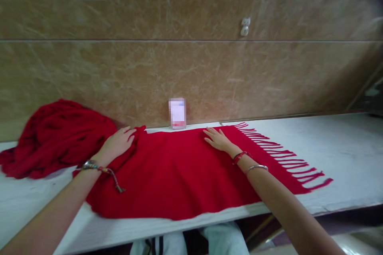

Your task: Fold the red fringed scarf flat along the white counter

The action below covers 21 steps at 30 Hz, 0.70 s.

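A red fringed scarf [179, 167] lies spread across the white tabletop, its fringe pointing right. Palm down, my right hand [218, 139] rests on the scarf near its far edge, fingers spread flat. My left hand [119, 141] lies on the scarf's gathered left end, its fingers stretched out over the folds. To the left of that hand sits a bunched heap of red cloth [62, 139]; whether it joins the spread part is hidden by my left hand and arm.
A small pale card or phone [178, 113], blurred out, stands upright against the brown marbled wall [149, 71] behind the table. The white tabletop [338, 155] stretches on to the right. A small white fixture [245, 26] is on the wall.
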Each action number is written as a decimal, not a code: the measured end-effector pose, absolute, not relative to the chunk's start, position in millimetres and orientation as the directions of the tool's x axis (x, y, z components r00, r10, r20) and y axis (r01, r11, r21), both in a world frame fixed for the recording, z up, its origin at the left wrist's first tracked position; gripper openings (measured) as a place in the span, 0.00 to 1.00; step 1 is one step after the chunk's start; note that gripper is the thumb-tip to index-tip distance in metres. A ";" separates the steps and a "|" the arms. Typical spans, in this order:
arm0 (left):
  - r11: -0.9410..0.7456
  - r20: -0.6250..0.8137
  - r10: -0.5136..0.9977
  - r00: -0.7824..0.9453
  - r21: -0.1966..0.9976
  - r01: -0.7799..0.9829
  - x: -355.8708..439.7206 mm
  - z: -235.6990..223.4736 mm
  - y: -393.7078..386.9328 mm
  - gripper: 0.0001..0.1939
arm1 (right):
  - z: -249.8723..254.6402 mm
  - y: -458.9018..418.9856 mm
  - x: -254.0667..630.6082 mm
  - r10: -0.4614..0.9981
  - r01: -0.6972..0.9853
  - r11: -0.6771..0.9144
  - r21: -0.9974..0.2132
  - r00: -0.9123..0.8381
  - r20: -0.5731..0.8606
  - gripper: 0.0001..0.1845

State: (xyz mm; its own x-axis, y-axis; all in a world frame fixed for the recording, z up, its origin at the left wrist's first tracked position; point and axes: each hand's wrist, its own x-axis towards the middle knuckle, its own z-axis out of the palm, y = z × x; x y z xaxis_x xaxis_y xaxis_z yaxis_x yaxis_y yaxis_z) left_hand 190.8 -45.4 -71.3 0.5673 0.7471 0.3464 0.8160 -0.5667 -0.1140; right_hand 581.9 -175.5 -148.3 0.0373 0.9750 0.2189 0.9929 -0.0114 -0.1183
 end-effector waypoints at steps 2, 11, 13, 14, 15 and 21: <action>-0.585 0.254 0.776 0.577 -0.048 0.809 154.6 -73.0 -43.6 0.28 | -149.6 -174.1 580.4 0.959 0.988 0.092 -0.125 -0.054 0.279 0.29; -0.551 0.155 0.826 0.543 0.013 0.834 132.5 -83.9 -64.8 0.17 | -155.8 -175.6 572.5 0.973 0.961 0.223 -0.162 -0.208 0.103 0.30; -0.499 0.205 0.840 0.503 -0.078 0.863 126.3 -62.6 -68.3 0.16 | -155.5 -175.8 573.6 0.971 0.960 0.226 -0.162 -0.210 0.110 0.30; -0.467 0.250 0.840 0.481 -0.115 0.877 118.8 -48.1 -70.7 0.17 | -155.5 -175.6 574.4 0.971 0.961 0.225 -0.163 -0.209 0.113 0.30; -0.397 0.320 0.848 0.423 -0.145 0.906 108.3 -32.0 -73.5 0.18 | -155.8 -175.2 575.3 0.972 0.961 0.223 -0.162 -0.206 0.116 0.30; 0.063 0.520 0.852 0.058 -0.213 0.975 22.0 34.1 -87.2 0.17 | -163.9 -169.3 583.3 0.971 0.963 0.215 -0.162 -0.194 0.138 0.31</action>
